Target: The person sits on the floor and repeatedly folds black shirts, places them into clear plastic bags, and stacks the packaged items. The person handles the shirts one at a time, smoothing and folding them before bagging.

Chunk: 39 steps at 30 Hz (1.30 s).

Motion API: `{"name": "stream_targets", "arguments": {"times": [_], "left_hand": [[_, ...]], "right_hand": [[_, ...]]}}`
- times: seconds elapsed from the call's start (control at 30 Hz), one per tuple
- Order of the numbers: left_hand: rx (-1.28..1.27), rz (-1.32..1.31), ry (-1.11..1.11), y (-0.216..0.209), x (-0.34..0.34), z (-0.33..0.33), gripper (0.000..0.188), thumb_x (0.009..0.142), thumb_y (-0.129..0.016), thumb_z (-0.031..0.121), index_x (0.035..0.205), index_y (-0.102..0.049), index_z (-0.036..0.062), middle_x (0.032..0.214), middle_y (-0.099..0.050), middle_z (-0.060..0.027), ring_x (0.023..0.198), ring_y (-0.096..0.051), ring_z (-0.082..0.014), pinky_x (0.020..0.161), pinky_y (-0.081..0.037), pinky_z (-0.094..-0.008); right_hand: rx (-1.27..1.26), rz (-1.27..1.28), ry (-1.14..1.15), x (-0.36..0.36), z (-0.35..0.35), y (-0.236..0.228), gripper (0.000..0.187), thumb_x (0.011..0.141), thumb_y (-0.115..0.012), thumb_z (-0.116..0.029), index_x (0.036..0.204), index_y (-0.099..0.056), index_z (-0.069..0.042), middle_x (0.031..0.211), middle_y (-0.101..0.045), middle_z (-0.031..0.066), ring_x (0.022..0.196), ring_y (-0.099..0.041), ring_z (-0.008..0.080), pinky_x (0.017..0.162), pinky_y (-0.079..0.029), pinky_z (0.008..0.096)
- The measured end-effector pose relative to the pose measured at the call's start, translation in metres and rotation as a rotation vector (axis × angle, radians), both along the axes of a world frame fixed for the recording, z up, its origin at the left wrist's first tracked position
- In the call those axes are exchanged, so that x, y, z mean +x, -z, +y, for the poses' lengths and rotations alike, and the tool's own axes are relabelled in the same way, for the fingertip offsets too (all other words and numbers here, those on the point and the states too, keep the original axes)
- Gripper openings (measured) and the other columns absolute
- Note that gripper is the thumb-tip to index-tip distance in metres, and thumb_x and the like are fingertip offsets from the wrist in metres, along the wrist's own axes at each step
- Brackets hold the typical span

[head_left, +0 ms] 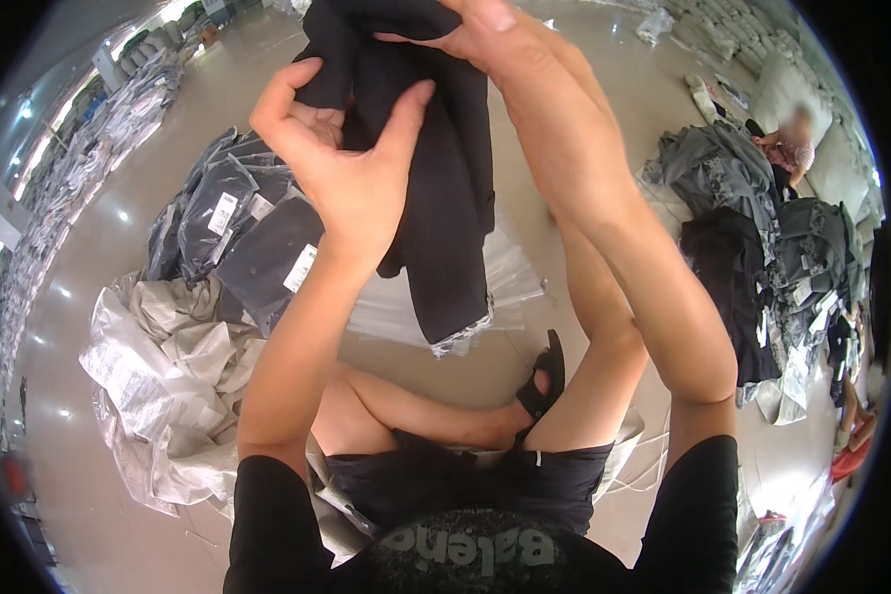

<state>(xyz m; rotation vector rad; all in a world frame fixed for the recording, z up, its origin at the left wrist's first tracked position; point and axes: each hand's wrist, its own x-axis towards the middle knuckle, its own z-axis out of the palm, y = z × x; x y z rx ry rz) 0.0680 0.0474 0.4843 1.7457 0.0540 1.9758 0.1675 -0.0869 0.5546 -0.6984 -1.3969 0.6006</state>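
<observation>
A black garment [444, 238] hangs in front of me, its upper part raised to the top edge of the view. Folds hide whether it is a top or trousers; a pale patterned edge shows at its lower end. My right hand [495, 45] pinches it high up, thumb and fingers closed on the cloth, partly cut off by the frame. Lower and to the left, my left hand [351, 163] holds a fold, its thumb lying over the cloth and some fingers curled in. Below the garment, clear plastic bags [396, 307] lie on the floor.
Dark bagged garments [218, 218] with white labels are piled at left, beside crumpled pale sacking [183, 366]. Grey and black garments [723, 188] are heaped at right. A person [790, 148] sits beyond them near stacked white sacks [832, 134]. My sandalled foot [540, 381] rests centrally.
</observation>
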Motion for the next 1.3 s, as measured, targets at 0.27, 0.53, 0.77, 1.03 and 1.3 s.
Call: {"name": "stream_targets", "arguments": {"times": [0.27,0.53,0.77,1.03,1.3], "left_hand": [[0.116,-0.24,0.388,-0.033,0.006,-0.022,0.074,0.081,-0.086,-0.011,0.134,-0.036,0.0007,0.127,-0.057,-0.0167,0.116,-0.067,-0.0249,0.105,-0.057,-0.0387],[-0.282,-0.083,0.457,0.008,0.079,0.055,0.062,0.089,-0.08,-0.008,0.136,-0.042,0.0073,0.128,-0.063,-0.0104,0.103,-0.065,-0.0123,0.096,-0.051,-0.024],[-0.706,0.293,0.399,0.193,0.157,0.154,0.099,0.087,-0.086,0.011,0.163,-0.022,0.0035,0.147,-0.05,-0.0235,0.118,-0.063,-0.0265,0.098,-0.056,-0.0384],[-0.601,1.156,-0.082,0.434,0.016,0.005,0.052,0.094,-0.077,0.035,0.134,-0.066,0.0034,0.123,-0.067,-0.0206,0.118,-0.062,-0.0426,0.103,-0.05,-0.0496],[-0.325,1.172,-0.214,0.41,-0.004,-0.033,0.048,0.088,-0.079,0.018,0.131,-0.062,0.0057,0.113,-0.063,-0.0153,0.105,-0.061,-0.0392,0.089,-0.049,-0.0494]], "right_hand": [[0.238,0.362,0.112,0.094,0.002,0.059,0.057,0.111,-0.051,-0.045,0.141,-0.058,0.002,0.125,-0.07,0.011,0.109,-0.071,0.026,0.101,-0.054,0.0385],[-0.632,1.031,0.12,0.068,0.029,0.335,0.066,0.11,-0.045,-0.054,0.151,-0.049,-0.002,0.14,-0.062,0.013,0.124,-0.064,0.0286,0.108,-0.05,0.0443],[-1.105,1.023,0.177,0.101,0.019,0.476,0.076,0.109,-0.04,-0.062,0.16,-0.041,-0.005,0.154,-0.055,0.0147,0.136,-0.058,0.0309,0.114,-0.046,0.0493],[-1.236,1.019,0.553,0.106,-0.035,0.526,0.08,0.107,-0.041,-0.067,0.162,-0.04,-0.009,0.162,-0.048,0.0138,0.141,-0.052,0.0379,0.113,-0.045,0.0556],[-0.929,-0.462,1.247,0.088,-0.013,0.497,0.06,0.096,-0.071,-0.03,0.148,-0.051,-0.007,0.151,-0.051,0.0169,0.13,-0.056,0.0424,0.108,-0.047,0.0525]]}}
